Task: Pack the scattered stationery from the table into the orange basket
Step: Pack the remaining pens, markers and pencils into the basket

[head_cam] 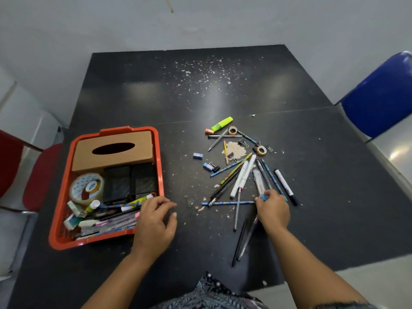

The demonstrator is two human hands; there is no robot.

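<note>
Head view: orange basket [106, 238] at nine o'clock, scattered stationery [240, 172] at three.
Bare dark table [245, 90] lies open toward twelve. Left hand [153, 221], fingers relaxed, rests at the basket's rim; right hand [272, 209] pinches a small blue eraser [264, 196].

right hand [272, 210]: fingers curled on a small blue eraser [264, 197] at the near end of the pen pile [243, 175]
left hand [153, 221]: fingers loosely bent at the orange basket [159, 152] near-right corner, holding nothing
basket: left of the grip; tissue box [113, 150], tape roll [85, 186], pens inside
highlighter [221, 123]: far side of pile
</note>
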